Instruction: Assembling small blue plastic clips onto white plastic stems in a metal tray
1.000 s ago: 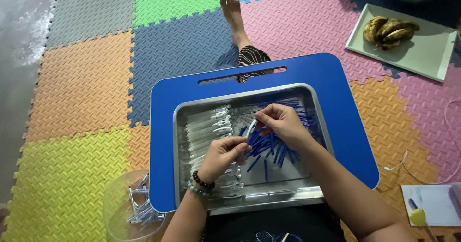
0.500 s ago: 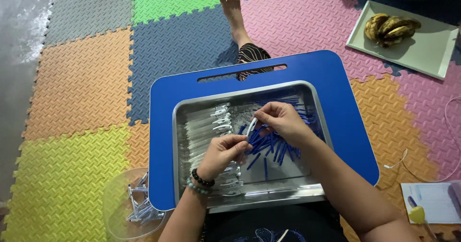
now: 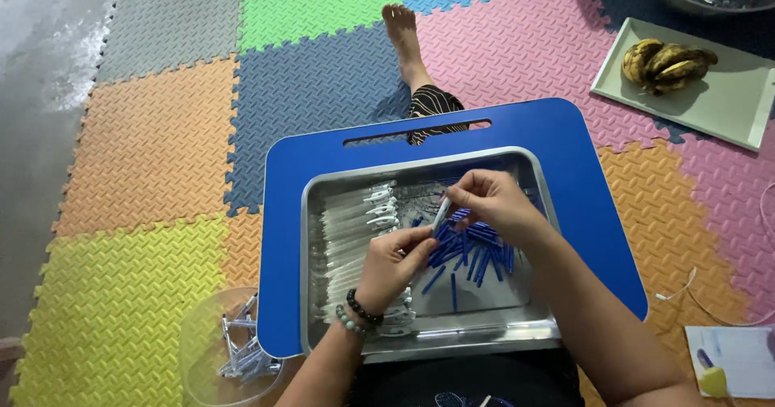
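Blue tubes [image 3: 472, 255] are heaped in a steel tray [image 3: 529, 322] beneath the hands. A small white pen piece [image 3: 441, 211] is pinched between the left hand [image 3: 393, 263] and right hand [image 3: 494, 201]; white clips [image 3: 355, 229] lie leftward.

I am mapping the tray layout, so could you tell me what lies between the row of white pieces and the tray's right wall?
In the head view, a loose pile of blue sticks lies between them.
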